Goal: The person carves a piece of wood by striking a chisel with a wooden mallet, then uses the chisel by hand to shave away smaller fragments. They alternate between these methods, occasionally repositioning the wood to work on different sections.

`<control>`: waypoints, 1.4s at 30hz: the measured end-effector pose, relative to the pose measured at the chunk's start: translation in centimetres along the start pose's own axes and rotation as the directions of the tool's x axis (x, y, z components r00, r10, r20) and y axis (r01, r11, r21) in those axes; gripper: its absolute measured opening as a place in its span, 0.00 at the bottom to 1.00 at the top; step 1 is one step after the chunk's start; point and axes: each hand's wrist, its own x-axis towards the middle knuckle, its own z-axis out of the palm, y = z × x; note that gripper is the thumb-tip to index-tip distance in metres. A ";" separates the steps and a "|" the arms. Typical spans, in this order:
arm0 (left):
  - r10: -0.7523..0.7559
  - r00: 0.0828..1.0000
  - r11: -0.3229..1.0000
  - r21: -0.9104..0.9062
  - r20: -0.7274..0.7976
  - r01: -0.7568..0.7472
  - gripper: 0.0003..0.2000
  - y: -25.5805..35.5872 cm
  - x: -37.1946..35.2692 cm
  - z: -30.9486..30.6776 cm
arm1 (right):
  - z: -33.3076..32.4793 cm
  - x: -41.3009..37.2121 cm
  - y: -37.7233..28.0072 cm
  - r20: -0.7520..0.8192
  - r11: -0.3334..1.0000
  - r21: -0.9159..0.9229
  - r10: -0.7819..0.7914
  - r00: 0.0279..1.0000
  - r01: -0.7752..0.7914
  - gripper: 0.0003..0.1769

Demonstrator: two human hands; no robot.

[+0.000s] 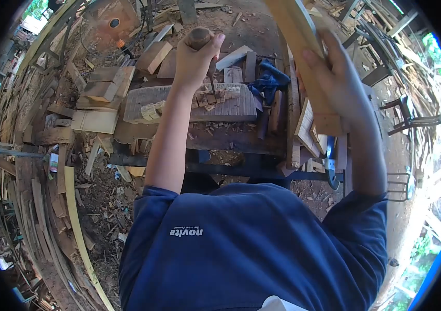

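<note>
My left hand (195, 62) is wrapped round the wooden handle of a chisel (211, 83), held upright. The chisel's tip meets a pale, rough-cut strip with chips (223, 97) along a grey wooden block (174, 96) on the bench. Part of that block is hidden behind my left forearm. To the right, my right hand (331, 78) grips a long, thick piece of wood (300, 46), raised above the bench and slanting up towards the top of the view. A crumpled blue cloth (269, 80) lies near the block's right end.
Wood offcuts (104, 88) lie left of the block. A blue-handled saw (330, 166) hangs by the bench's right edge. Long wood strips (49, 223) are piled at the left, and a dark metal frame (407, 114) stands at the right. Shavings (106, 207) litter the ground.
</note>
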 end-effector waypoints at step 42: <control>-0.110 0.987 0.354 0.923 -0.120 0.152 0.27 -9.5 -6.5 -13.6 | 10.4 8.3 2.6 -0.010 0.956 -0.144 -0.258 0.966 0.254 0.12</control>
